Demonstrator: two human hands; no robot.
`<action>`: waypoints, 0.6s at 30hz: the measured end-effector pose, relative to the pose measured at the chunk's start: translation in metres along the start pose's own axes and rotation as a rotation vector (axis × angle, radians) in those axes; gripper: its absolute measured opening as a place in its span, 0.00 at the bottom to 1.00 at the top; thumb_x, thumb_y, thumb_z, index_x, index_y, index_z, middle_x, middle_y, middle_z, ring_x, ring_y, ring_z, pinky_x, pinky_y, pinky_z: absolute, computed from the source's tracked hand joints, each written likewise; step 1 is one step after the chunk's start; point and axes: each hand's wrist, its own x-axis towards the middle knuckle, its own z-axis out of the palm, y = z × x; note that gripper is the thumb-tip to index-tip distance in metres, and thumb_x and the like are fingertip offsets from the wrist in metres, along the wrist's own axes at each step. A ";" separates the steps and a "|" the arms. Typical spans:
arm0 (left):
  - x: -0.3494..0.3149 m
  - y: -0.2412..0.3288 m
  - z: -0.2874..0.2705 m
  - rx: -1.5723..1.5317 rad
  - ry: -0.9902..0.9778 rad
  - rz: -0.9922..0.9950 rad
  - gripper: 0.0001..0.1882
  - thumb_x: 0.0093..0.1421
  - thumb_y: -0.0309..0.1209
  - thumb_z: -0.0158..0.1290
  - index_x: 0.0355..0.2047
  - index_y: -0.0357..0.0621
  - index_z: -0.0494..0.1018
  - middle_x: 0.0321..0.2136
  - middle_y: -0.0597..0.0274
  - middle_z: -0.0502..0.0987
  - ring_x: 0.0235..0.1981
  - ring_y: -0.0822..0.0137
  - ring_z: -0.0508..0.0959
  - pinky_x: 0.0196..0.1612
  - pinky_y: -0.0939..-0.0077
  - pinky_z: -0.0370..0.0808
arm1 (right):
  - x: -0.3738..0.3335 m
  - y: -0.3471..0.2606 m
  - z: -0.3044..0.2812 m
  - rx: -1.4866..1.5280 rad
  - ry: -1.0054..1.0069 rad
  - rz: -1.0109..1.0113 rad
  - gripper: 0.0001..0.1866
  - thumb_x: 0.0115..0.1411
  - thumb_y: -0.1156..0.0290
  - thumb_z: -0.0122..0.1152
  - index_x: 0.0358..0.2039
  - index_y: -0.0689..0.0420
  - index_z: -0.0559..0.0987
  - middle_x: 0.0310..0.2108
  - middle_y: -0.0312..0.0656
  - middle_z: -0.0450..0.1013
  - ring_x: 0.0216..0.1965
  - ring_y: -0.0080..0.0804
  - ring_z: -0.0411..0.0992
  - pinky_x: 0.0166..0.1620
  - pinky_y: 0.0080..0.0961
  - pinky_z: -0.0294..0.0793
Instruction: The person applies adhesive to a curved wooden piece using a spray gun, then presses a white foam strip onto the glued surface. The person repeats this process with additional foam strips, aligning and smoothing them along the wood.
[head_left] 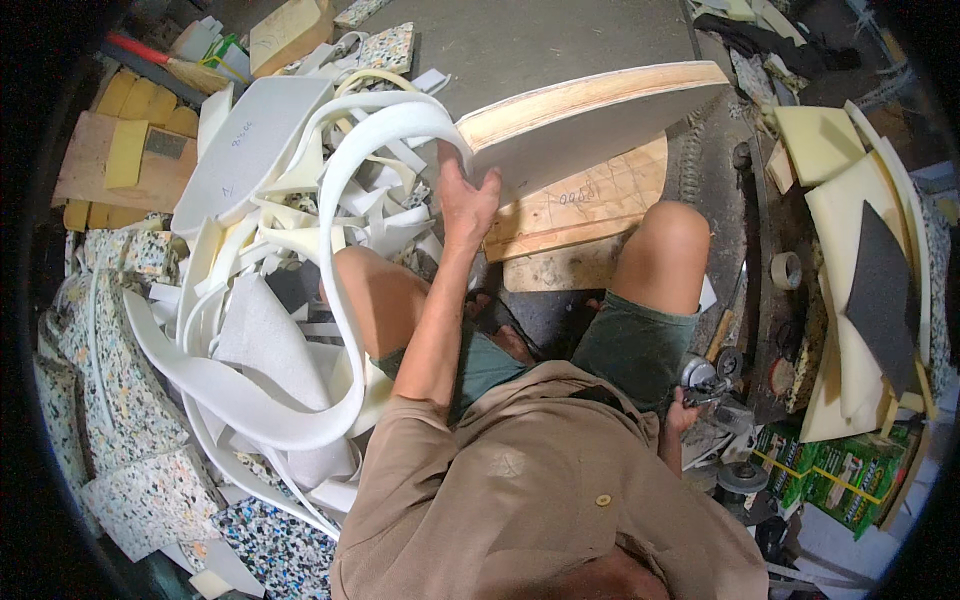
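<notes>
My left hand grips the left end of a thick board, its thumb on the grey face. The board stands tilted on edge, with pale wood showing along its upper side. A long white foam strip meets the board at my left fingers and loops down to the left. Below the board lies a plywood panel with pencilled lines, in front of my knees. Low at my right side, my right hand is closed round a metal tool resembling a spray gun; its fingers are partly hidden.
Foam offcuts and a grey panel heap up on the left, beside speckled foam blocks. On the right are a tape roll, yellow foam sheets and green packages. A broom lies far left.
</notes>
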 end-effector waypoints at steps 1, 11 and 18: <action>0.000 0.003 0.000 -0.029 0.000 0.019 0.41 0.54 0.21 0.57 0.67 0.34 0.53 0.60 0.45 0.67 0.61 0.56 0.69 0.64 0.68 0.62 | -0.012 -0.012 -0.013 0.126 -0.237 0.144 0.31 0.61 0.63 0.69 0.58 0.68 0.69 0.47 0.51 0.76 0.41 0.39 0.77 0.40 0.35 0.74; -0.005 0.023 -0.001 0.121 0.023 0.003 0.41 0.52 0.27 0.59 0.64 0.29 0.56 0.53 0.31 0.70 0.57 0.39 0.71 0.61 0.55 0.66 | -0.078 -0.426 -0.004 0.151 -0.421 -1.015 0.32 0.60 0.72 0.67 0.63 0.62 0.69 0.61 0.48 0.70 0.60 0.35 0.69 0.62 0.32 0.68; -0.007 -0.030 0.005 -0.503 -0.009 -0.020 0.40 0.62 0.45 0.58 0.67 0.38 0.54 0.60 0.44 0.66 0.59 0.53 0.68 0.64 0.60 0.63 | -0.294 -0.582 0.134 -0.125 -0.325 -2.184 0.43 0.54 0.64 0.69 0.69 0.51 0.62 0.69 0.60 0.55 0.70 0.64 0.51 0.68 0.58 0.53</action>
